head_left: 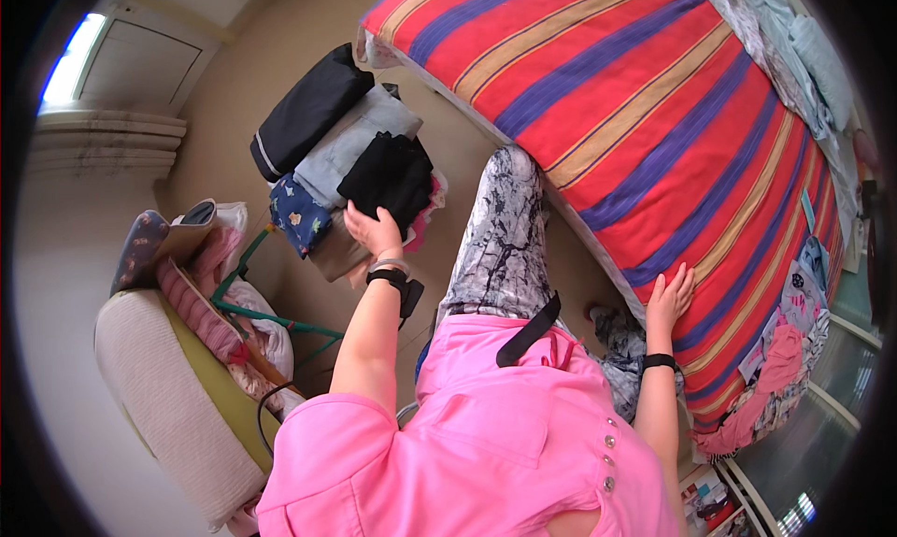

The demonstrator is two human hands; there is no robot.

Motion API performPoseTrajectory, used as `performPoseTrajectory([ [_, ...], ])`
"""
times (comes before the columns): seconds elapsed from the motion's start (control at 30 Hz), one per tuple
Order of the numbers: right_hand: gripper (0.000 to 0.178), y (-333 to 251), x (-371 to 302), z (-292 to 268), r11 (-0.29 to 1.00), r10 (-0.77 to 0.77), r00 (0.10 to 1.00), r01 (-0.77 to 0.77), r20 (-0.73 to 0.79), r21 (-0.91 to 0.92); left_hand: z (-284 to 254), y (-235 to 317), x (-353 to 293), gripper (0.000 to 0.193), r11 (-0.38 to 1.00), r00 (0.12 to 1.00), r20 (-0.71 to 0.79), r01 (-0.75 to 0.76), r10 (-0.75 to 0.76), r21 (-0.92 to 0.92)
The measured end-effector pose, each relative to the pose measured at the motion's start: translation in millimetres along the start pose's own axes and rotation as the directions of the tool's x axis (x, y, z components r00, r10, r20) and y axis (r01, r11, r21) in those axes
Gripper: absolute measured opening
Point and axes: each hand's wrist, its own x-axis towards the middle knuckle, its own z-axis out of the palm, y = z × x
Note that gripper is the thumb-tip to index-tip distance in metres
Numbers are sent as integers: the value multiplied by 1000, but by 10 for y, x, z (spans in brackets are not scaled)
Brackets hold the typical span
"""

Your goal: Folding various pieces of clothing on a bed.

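My left hand (376,232) rests at the near edge of a folded black garment (388,177), fingers stretched out and touching it. That garment lies on top of a stack of folded clothes beside my leg. Next to it in the stack are grey-blue folded cloth (350,144), a dark blue patterned piece (299,216) and a brown piece (336,249). A large dark folded item (313,112) lies at the far side. On the right, my right hand (669,299) lies flat with spread fingers on a red striped bedspread (598,98).
A padded seat (177,397) with pink bedding and a green metal frame (245,257) stands at the left. Crumpled clothes (785,350) lie on the bed's right edge. Light blue bedding (822,70) is at the upper right. Tan floor (229,116) shows beyond the stack.
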Motion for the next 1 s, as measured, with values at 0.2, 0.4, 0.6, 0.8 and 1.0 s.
performPoseTrajectory([
  [0.2,58,-100,42,-98,998,58,998,-58,27,12,-1,191,251,64,751,807,452,-554,380,358],
  [0.4,59,-233,99,-347,984,96,995,-91,-25,156,-74,735,494,59,651,709,675,-612,202,449],
  [0.6,58,40,-71,-450,951,99,995,-85,-33,298,103,1899,-44,52,608,534,400,-790,745,-80],
  [0.8,28,779,-47,-581,416,204,960,-261,190,871,19,3284,-1745,65,124,-42,247,-777,968,-617],
  [1.0,19,2348,-308,-447,472,739,647,-297,-189,830,-82,3588,-3016,71,-18,-399,389,-717,830,-697],
])
